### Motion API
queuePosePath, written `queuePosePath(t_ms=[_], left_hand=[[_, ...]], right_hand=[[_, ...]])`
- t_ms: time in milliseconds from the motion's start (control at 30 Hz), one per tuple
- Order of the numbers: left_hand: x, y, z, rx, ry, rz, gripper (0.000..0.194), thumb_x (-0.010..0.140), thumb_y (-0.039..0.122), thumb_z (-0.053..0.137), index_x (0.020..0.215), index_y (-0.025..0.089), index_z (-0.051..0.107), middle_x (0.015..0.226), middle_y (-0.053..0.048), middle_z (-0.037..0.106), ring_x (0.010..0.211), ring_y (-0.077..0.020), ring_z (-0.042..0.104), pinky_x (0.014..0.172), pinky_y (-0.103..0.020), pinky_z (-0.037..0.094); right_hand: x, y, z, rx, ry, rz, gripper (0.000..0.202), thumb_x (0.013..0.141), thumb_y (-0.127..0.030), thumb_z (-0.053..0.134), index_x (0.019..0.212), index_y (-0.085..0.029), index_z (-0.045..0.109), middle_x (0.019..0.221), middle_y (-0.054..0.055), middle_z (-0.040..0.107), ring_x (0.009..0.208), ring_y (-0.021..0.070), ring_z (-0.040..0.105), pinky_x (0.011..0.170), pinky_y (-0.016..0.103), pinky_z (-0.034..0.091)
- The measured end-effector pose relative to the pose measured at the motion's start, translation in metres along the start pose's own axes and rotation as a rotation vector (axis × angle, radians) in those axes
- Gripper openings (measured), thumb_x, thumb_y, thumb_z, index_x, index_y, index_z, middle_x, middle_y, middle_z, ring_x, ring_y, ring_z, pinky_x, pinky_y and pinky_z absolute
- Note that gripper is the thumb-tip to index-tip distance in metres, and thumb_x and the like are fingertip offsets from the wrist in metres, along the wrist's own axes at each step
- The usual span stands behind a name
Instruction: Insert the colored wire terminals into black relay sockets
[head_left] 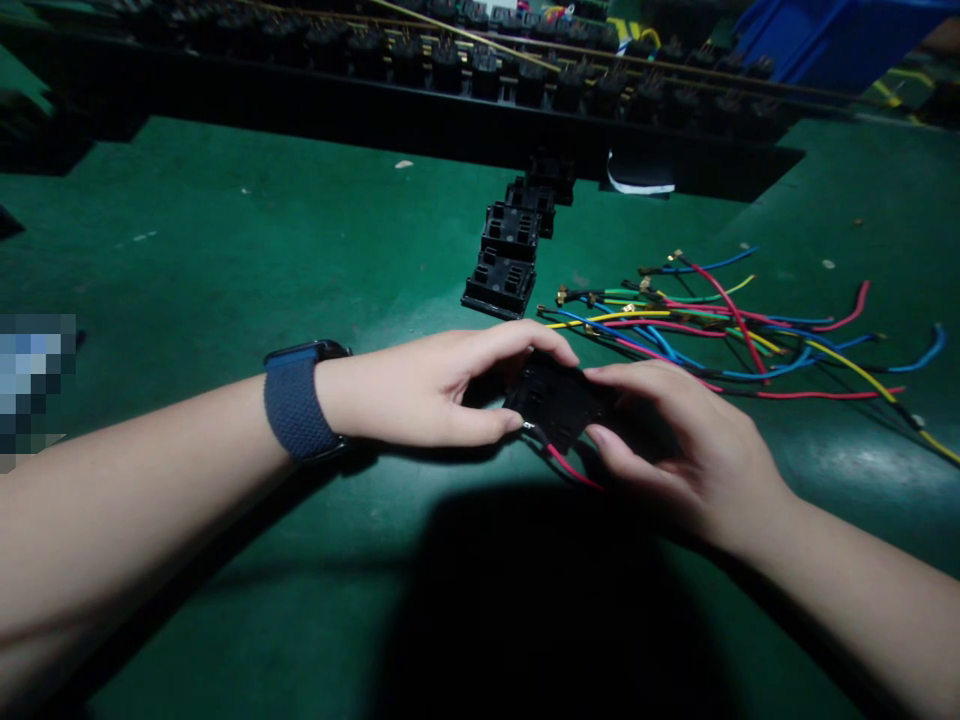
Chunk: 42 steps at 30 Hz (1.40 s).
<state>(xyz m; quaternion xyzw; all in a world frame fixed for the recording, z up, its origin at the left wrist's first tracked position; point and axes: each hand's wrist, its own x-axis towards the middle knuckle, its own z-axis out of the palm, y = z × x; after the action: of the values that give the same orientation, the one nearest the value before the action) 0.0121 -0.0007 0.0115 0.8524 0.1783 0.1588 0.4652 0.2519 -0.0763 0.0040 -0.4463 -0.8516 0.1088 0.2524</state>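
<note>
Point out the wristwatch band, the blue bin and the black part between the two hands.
Watch band (296, 408): head view, on its woven strap.
Blue bin (832, 42): head view, on its side wall.
Black part (564, 400): head view, on its middle.

Beyond the left grip (442, 392), a hand could pass over the green surface (300, 260) left of the black housings (501, 278); their row blocks the way straight out, up to the long black rail (337, 115). Loose wires (742, 335) clutter the far side of the right grip (697, 440); nearer in, the red wire (570, 467) intrudes below the held black piece (559, 400).
</note>
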Motion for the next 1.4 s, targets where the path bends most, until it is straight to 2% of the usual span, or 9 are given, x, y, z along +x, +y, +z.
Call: queuePosePath(t_ms=[100, 233, 667, 900, 1133, 1400], left_hand=[[0.0004, 0.0003, -0.0007, 0.024, -0.032, 0.031, 0.053, 0.078, 0.014, 0.059, 0.128, 0.018, 0.043, 0.119, -0.009, 0.059, 0.105, -0.0198, 0.059, 0.088, -0.030, 0.049], [0.0007, 0.0018, -0.0017, 0.045, -0.042, 0.043, 0.053, 0.074, 0.009, 0.057, 0.125, 0.019, 0.045, 0.118, -0.008, 0.061, 0.104, -0.0208, 0.059, 0.088, -0.031, 0.049], [0.0003, 0.0025, -0.0026, 0.017, -0.040, 0.040, 0.055, 0.071, 0.008, 0.055, 0.124, 0.018, 0.045, 0.113, -0.008, 0.063, 0.098, -0.0200, 0.061, 0.082, -0.030, 0.050], [0.0003, 0.0025, -0.0017, 0.022, -0.044, 0.032, 0.055, 0.071, 0.009, 0.055, 0.124, 0.019, 0.045, 0.114, -0.008, 0.064, 0.099, -0.0213, 0.062, 0.082, -0.031, 0.051], [0.0004, 0.0025, -0.0017, -0.002, -0.025, 0.069, 0.054, 0.072, 0.007, 0.055, 0.124, 0.019, 0.048, 0.118, -0.006, 0.061, 0.104, -0.0184, 0.060, 0.089, -0.027, 0.049], [-0.0002, 0.0018, -0.0013, 0.029, -0.044, 0.039, 0.055, 0.074, 0.009, 0.056, 0.127, 0.022, 0.046, 0.124, -0.007, 0.060, 0.109, -0.0219, 0.059, 0.090, -0.031, 0.049]], right_hand=[[0.0007, -0.0010, -0.0004, 0.002, -0.003, -0.009, 0.031, 0.085, -0.021, 0.058, 0.116, -0.023, 0.054, 0.102, 0.007, 0.069, 0.088, 0.0214, 0.067, 0.077, 0.035, 0.056], [0.0019, -0.0028, -0.0016, 0.002, -0.008, -0.031, 0.028, 0.086, -0.016, 0.056, 0.113, -0.023, 0.056, 0.099, 0.006, 0.069, 0.085, 0.0201, 0.067, 0.075, 0.034, 0.056], [0.0031, -0.0033, -0.0029, 0.019, -0.004, -0.059, 0.025, 0.086, -0.015, 0.057, 0.110, -0.021, 0.058, 0.098, 0.007, 0.070, 0.085, 0.0192, 0.067, 0.076, 0.033, 0.056], [0.0030, -0.0037, -0.0033, 0.037, -0.012, -0.043, 0.027, 0.085, -0.016, 0.056, 0.111, -0.025, 0.059, 0.098, 0.006, 0.070, 0.085, 0.0209, 0.068, 0.075, 0.035, 0.057], [0.0029, -0.0037, -0.0032, 0.027, 0.004, -0.049, 0.028, 0.085, -0.015, 0.056, 0.111, -0.025, 0.059, 0.098, 0.006, 0.070, 0.084, 0.0208, 0.067, 0.075, 0.035, 0.056], [0.0024, -0.0024, -0.0030, 0.013, 0.019, -0.046, 0.027, 0.086, -0.014, 0.057, 0.110, -0.024, 0.057, 0.098, 0.006, 0.069, 0.085, 0.0196, 0.066, 0.075, 0.034, 0.055]])
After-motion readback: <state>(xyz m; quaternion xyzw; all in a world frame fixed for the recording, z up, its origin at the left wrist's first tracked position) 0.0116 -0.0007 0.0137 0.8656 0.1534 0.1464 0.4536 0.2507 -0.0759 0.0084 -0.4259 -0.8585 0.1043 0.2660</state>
